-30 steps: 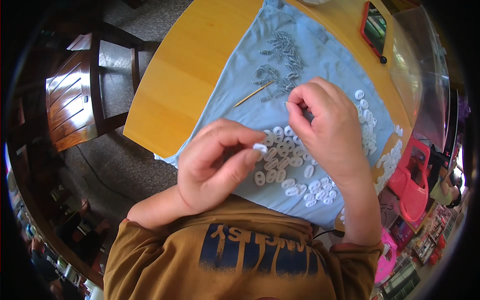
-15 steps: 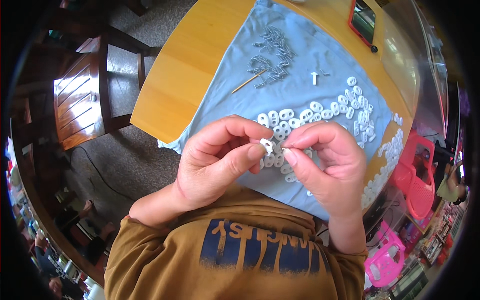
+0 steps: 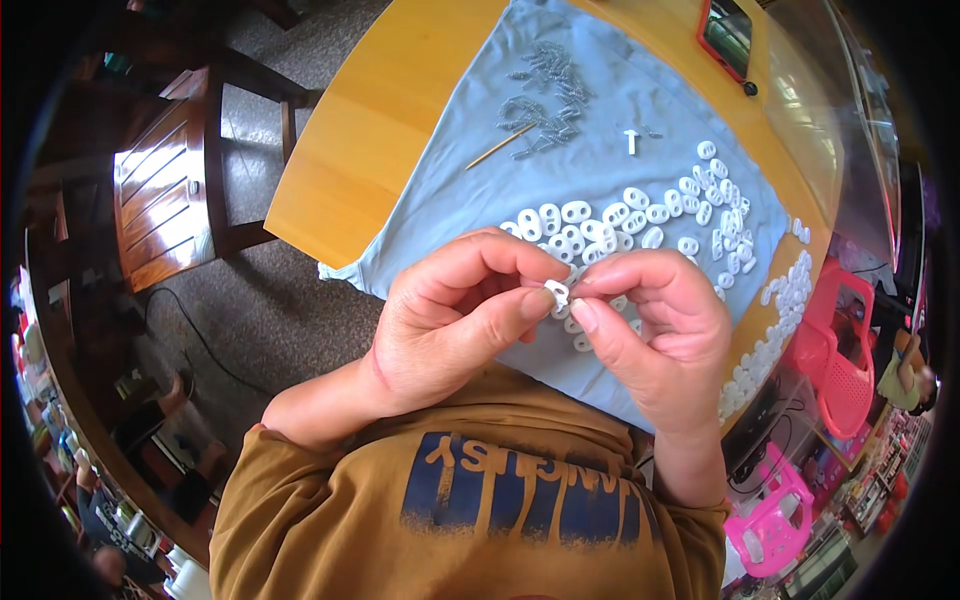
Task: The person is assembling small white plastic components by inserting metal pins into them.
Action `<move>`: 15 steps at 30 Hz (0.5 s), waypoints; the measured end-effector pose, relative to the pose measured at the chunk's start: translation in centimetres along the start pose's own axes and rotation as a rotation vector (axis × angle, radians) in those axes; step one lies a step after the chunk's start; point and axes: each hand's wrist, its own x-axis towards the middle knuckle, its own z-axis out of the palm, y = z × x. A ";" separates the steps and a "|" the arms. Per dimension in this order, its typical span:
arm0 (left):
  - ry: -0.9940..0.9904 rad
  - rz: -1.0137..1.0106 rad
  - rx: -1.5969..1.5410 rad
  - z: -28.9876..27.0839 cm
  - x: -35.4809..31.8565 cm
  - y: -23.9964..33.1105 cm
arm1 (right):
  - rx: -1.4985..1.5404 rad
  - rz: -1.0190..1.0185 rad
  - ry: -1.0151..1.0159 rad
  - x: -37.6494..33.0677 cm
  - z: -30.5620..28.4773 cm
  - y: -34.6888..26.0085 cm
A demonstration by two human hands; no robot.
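My left hand (image 3: pixel 450 305) pinches a small white plastic cord lock (image 3: pixel 557 292) with a hole in it between thumb and forefinger. Close against that piece, my right hand (image 3: pixel 655 325) has its thumb and forefinger pressed together; whatever they hold is too small and covered to name. Beyond and partly under both hands, several white oval two-holed pieces (image 3: pixel 592 231) lie on a light blue cloth (image 3: pixel 430 190). A white T-shaped piece (image 3: pixel 631 141) rests farther off, beside a few small springs. Grey coil springs (image 3: pixel 548 100) form a loose heap at the far side.
Near the springs lies a thin wooden stick (image 3: pixel 500 147). More white pieces (image 3: pixel 765 345) line the right edge of the wooden table (image 3: pixel 345 130). A red-framed tablet (image 3: pixel 727 40) sits at the far right. Red (image 3: pixel 835 350) and pink (image 3: pixel 772 520) plastic chairs stand beyond the table.
My left hand has moved right with the white cord lock, bringing it up against the right fingertips. The right hand has stayed nearly in place.
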 end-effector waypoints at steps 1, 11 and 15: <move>0.001 -0.001 0.000 0.0 0.0 0.0 | -0.031 -0.019 0.000 0.0 0.0 0.0; -0.007 0.013 0.007 -0.1 0.4 -0.2 | -0.190 -0.152 0.012 0.4 -0.1 0.1; -0.045 0.009 -0.031 -0.6 0.4 -0.4 | -0.219 -0.182 0.023 0.4 0.1 0.4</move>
